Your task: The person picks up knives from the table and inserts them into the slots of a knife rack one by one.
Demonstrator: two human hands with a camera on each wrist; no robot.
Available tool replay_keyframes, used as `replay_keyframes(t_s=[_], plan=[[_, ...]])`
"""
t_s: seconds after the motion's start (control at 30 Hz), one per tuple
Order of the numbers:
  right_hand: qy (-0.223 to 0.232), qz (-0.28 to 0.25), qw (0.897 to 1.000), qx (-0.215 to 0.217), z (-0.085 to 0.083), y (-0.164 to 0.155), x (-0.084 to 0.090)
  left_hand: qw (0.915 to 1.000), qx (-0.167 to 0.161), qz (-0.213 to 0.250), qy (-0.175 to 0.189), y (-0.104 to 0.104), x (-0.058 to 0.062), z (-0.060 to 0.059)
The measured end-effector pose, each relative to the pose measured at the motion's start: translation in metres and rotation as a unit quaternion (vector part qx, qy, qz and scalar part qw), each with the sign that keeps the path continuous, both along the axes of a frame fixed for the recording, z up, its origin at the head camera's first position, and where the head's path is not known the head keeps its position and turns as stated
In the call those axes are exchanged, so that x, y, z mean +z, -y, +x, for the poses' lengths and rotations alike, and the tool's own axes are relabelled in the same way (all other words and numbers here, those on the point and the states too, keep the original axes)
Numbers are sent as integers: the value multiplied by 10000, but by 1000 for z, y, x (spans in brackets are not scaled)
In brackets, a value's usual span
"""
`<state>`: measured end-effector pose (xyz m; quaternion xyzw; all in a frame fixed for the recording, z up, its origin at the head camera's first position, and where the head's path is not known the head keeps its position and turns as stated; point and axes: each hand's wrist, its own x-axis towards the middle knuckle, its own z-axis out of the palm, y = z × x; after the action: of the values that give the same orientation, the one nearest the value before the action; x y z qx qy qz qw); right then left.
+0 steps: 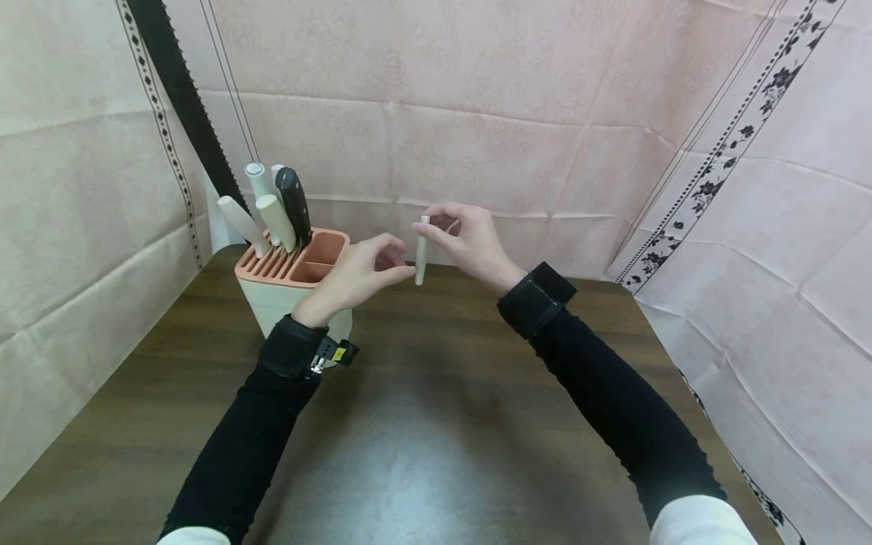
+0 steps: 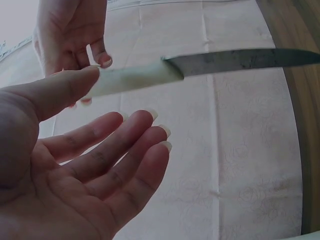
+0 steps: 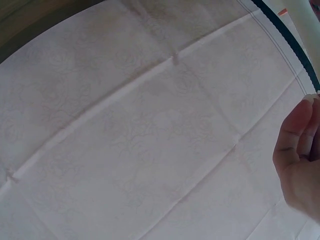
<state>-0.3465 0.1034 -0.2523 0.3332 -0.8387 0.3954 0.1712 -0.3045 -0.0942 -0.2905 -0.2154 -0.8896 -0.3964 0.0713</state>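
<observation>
My right hand (image 1: pixel 473 242) pinches the top end of a kitchen knife's pale handle (image 1: pixel 421 261), which hangs downward in the head view. In the left wrist view, the knife's dark grey blade (image 2: pixel 240 61) extends to the right from the pale handle. My left hand (image 1: pixel 361 272) is just left of the handle, its fingers loosely spread and the thumb pointing at it. From the left wrist, that thumb (image 2: pixel 70 90) overlaps the handle's end, while the other fingers lie apart from the knife. Only part of my right hand (image 3: pixel 295 160) shows at the right wrist view's edge.
Behind my left hand stands a pale knife block (image 1: pixel 262 299) with an orange slotted top and open compartments. Several handles rise from it, among them a black one (image 1: pixel 293 204) and a pale green one (image 1: pixel 275 222). Patterned cloth (image 1: pixel 477 151) hangs around the brown wooden table (image 1: pixel 409 424).
</observation>
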Motion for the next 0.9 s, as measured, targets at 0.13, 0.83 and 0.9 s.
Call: replay_keyframes(t_s=[0.13,0.83,0.9], plan=[[-19,-32,10000,74,1,4,-1,9999,20,57,-126,-6,-1,-3],[532,-572,9969,97,3,-11,-15,9936,355,502,-947,-5,5,-2],[631,-589,9962,71,1,-16,-21,9926,415,517,-1020,0,9,-1]])
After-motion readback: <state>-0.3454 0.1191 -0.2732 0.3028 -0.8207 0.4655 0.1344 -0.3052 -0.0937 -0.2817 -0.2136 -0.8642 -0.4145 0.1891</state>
